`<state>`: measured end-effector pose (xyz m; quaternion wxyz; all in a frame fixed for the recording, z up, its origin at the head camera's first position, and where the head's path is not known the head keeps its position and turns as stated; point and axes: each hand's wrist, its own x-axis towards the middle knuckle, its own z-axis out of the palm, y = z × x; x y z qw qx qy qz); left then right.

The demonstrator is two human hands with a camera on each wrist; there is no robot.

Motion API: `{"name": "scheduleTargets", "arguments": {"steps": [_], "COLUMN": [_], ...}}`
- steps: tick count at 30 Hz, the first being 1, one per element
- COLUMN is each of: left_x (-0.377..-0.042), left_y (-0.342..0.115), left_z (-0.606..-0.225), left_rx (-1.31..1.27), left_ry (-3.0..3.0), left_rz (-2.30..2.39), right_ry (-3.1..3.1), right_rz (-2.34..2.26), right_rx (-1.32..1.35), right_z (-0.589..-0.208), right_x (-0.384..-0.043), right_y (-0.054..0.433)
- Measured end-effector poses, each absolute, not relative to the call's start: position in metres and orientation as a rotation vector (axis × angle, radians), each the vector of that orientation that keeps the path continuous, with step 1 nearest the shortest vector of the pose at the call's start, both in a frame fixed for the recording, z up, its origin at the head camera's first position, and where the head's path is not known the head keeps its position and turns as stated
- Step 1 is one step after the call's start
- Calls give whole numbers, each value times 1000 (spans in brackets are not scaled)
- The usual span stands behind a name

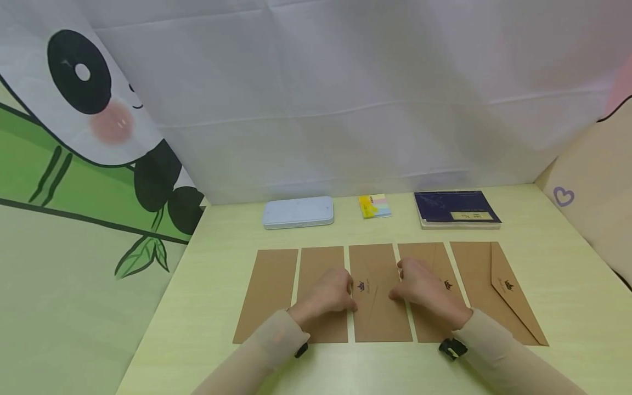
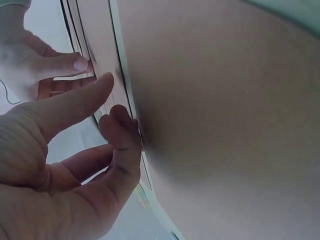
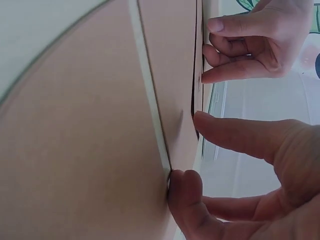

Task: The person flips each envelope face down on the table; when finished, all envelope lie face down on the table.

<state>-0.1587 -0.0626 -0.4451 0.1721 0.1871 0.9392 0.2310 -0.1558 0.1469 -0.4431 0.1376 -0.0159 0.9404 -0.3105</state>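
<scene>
Several brown kraft envelopes lie side by side in a row. In the head view, the middle envelope [image 1: 380,323] has a small crown print and sits between my two hands. My left hand [image 1: 328,293] is at its left edge, fingertips right at the border and the thumb [image 2: 85,102] raised apart from the bent fingers. Across from it, my right hand [image 1: 424,288] touches the right side, its thumb [image 3: 225,132] and forefinger spread on the paper. Beneath the right hand lies a neighbouring envelope [image 1: 432,326]; another envelope [image 1: 321,263] is partly covered by the left.
Behind the row stand a pale blue case [image 1: 298,212], a pad of coloured sticky notes [image 1: 375,206] and a dark blue book [image 1: 456,208]. The outermost envelopes are a plain one [image 1: 269,291] at left and one with a slanted flap [image 1: 476,274] at right. White cloth [image 1: 316,109] hangs behind the table.
</scene>
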Motion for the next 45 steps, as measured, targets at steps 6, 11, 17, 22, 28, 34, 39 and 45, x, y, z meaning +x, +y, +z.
{"name": "scheduleTargets", "arguments": {"steps": [6, 11, 17, 22, 28, 34, 39, 45], "left_x": [-158, -160, -160, -160, -160, -161, -161, -161], "left_y": [-59, -57, -58, -58, -59, -58, -58, -59], "left_z": [-447, -450, -449, -449, -449, -448, -448, -445], "left_rx": [548, 561, 561, 575, 575, 517, 487, 456], "left_ry": [2689, 2711, 2707, 2719, 2730, 2700, 2690, 2668], "left_rz": [665, 672, 720, 716, 728, 739, 737, 753], "right_ry": [2716, 2719, 2732, 2723, 2700, 2678, 2646, 2589], "right_rz": [-920, -953, -965, -1004, -1039, -1077, -1124, -1186], "right_rx": [-40, -53, -68, -70, -54, -80, -128, -205], "right_z": [-444, -446, -446, -446, -447, -448, -448, -447], "right_x": [-156, -158, -157, -157, -159, -161, -162, -162], "right_y": [147, 148, 148, 148, 151, 156, 161, 168]}}
